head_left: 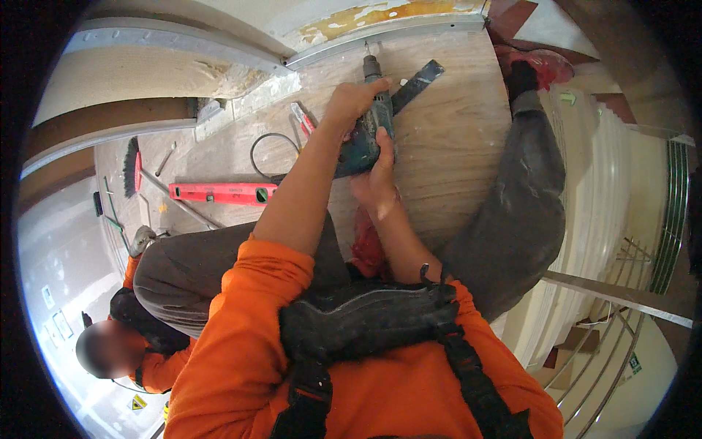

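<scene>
A dark teal power drill (376,121) lies between my two hands, its chuck (371,67) and thin bit pointing away from me, toward the metal track (387,35) along the foot of the wall. My left hand (357,101) wraps round the drill's body just behind the chuck. Lower down, my right hand (377,179) grips its handle end; some of those fingers are hidden beneath the tool. Right beside the drill is a dark flat bar (420,84). A red and white utility knife (301,119) rests on the wood-patterned floor (450,154) left of my hands.
A red spirit level (219,193) lies to the left, with a brush (133,167) beyond it. At lower left, a co-worker (139,344) in orange has a gloved hand (142,240) near my knee. Stacked pale panels (585,183) and metal rails (603,366) stand at right.
</scene>
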### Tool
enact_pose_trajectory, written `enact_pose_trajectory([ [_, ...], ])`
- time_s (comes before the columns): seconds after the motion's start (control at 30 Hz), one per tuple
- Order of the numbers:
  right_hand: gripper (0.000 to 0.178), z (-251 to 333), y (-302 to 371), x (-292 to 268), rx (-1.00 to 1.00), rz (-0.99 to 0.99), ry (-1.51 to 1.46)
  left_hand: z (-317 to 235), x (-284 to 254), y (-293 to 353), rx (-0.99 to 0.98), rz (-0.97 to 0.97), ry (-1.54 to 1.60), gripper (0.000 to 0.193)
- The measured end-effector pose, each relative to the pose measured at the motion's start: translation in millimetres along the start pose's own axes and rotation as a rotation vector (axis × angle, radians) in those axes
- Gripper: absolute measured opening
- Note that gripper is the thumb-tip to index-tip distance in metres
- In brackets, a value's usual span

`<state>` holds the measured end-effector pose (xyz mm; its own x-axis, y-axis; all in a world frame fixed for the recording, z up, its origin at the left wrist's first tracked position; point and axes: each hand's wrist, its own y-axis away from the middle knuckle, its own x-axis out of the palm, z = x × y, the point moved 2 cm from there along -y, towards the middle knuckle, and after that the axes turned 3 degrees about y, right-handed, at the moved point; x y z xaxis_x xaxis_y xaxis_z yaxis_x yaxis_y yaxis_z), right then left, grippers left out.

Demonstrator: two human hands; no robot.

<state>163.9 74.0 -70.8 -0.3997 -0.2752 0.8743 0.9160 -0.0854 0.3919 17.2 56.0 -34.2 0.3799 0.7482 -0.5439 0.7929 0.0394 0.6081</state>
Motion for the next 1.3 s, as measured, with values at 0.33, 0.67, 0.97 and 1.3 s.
enact_pose_trajectory([
  [0.33,0.039,11.4,-1.1,11.3,0.111,0.063,-0.166,6.8,1.8,-8.7,-0.058,0.066,0.208,0.059],
  [0.67,0.039,9.5,-2.4,16.6,0.074,0.034,-0.144,1.2,-2.7,-1.1,-0.105,0.112,0.288,0.055],
  [0.97,0.035,20.6,-4.0,17.0,0.102,-0.075,-0.192,-2.3,0.5,-6.9,-0.089,0.059,0.241,0.06],
  [1.3,0.035,23.6,-2.9,22.1,0.095,-0.004,-0.199,-10.5,-3.5,0.8,-0.089,0.075,0.207,0.062],
])
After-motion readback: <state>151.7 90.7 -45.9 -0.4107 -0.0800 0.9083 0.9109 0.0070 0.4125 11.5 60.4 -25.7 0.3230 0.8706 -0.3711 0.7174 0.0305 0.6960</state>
